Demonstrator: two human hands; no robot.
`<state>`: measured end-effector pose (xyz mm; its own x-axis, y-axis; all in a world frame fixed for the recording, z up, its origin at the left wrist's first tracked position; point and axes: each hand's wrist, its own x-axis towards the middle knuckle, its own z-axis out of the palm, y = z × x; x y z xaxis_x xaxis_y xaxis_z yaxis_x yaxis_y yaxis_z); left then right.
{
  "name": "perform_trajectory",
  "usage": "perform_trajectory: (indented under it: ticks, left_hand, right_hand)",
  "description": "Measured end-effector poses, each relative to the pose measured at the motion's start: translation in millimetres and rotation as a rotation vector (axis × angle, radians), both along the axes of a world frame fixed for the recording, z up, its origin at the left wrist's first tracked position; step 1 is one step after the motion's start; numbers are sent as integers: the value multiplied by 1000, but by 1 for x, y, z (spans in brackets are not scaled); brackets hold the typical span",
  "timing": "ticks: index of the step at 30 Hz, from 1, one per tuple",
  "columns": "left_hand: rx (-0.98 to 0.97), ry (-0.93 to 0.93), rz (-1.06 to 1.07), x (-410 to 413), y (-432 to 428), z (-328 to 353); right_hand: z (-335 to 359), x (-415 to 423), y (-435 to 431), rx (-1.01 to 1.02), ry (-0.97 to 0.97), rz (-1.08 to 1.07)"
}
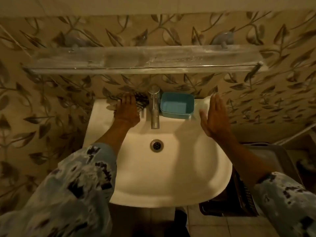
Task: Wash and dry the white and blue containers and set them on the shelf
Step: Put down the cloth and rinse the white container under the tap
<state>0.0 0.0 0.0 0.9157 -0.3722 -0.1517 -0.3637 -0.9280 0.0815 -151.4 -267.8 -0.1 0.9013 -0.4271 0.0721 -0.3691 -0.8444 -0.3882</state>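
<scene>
A blue rectangular container (177,104) stands open side up on the back ledge of the white sink (171,168), just right of the tap (154,106). A pale blurred shape (201,105) lies right of it; I cannot tell what it is. My left hand (127,110) rests palm down left of the tap, fingers curled on a dark striped cloth (142,101). My right hand (214,115) hovers flat, fingers apart, at the sink's right rim beside the blue container, holding nothing. A glass shelf (145,60) hangs on the wall above the tap.
The leaf-patterned tiled wall (51,100) closes in behind and to the left. A grey tub or appliance (270,154) and a dark basket (230,207) stand low on the right. The drain (156,145) sits in the dry basin. No water runs from the tap.
</scene>
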Motion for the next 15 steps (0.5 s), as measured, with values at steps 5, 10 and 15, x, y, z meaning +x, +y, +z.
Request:
perform_trajectory:
  ticks: [5, 10, 15]
  left_hand:
    - [-102, 102, 147, 8, -9, -11]
    - [-196, -115, 83, 5, -3, -28]
    - [33, -142, 151, -2, -2, -30]
  right_hand:
    - [-9, 20, -32, 80, 37, 12]
    - [-19, 29, -51, 125, 208, 62]
    - [-17, 42, -64, 261, 107, 8]
